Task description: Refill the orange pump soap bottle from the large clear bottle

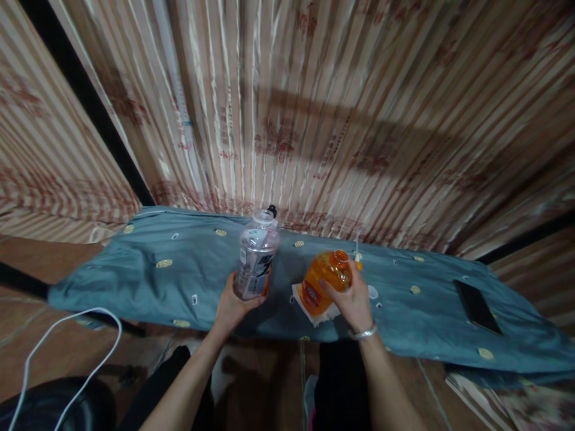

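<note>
My left hand (240, 302) is wrapped around the lower part of a clear plastic bottle (257, 257) with a dark-printed label and an uncapped mouth. An orange bottle (326, 280), also uncapped, is in the grip of my right hand (353, 296), whose fingers press near its neck and side. This bottle leans slightly above a white and yellow paper packet (314, 311); whether it touches the packet I cannot tell. Behind my right hand stands a pump top (358, 254) with a clear tube and an orange collar. A small black object (272, 211) shows behind the clear bottle's mouth.
A teal patterned cloth (188, 272) covers the long narrow surface. On its right side lie a black phone (477, 306) and a small whitish disc (372, 292). Striped curtains (314, 108) hang directly behind. A white cable (72, 317) loops at lower left.
</note>
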`<state>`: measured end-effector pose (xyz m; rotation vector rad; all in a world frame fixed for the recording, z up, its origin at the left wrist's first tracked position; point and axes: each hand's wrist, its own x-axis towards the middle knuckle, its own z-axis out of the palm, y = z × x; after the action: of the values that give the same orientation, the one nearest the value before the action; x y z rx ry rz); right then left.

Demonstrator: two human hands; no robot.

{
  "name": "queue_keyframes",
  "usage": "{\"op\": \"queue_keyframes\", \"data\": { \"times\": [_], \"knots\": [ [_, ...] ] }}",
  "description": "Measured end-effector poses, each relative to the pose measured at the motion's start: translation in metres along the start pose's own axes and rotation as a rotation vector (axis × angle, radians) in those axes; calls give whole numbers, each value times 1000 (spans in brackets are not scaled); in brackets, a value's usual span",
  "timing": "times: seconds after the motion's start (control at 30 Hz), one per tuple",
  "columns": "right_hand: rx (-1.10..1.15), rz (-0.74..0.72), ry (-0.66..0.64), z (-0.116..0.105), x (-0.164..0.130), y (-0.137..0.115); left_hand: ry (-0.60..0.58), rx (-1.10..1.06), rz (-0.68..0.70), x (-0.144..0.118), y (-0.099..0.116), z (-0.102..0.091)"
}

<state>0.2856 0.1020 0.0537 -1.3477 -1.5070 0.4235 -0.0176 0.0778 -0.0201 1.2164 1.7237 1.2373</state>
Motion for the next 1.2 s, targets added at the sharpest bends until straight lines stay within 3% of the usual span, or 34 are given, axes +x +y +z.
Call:
{"op": "queue_keyframes", "data": {
  "times": [0.4, 0.87, 1.0, 1.1, 1.2],
  "knots": [
    [20, 31, -11, -1, -1, 0, 72, 148, -1, 28, -6, -15],
    [-30, -14, -17, 2, 2, -1, 129, 217, 117, 43, -38, -13],
    [-7, -26, -27, 4, 4, 0, 209, 164, 151, 27, -38, -18],
    [36, -16, -49, 5, 4, -1, 295, 129, 175, -1, -32, -26],
    [88, -2, -57, 4, 3, -3, 284, 92, 253, -32, -19, -27]
  ]
}}
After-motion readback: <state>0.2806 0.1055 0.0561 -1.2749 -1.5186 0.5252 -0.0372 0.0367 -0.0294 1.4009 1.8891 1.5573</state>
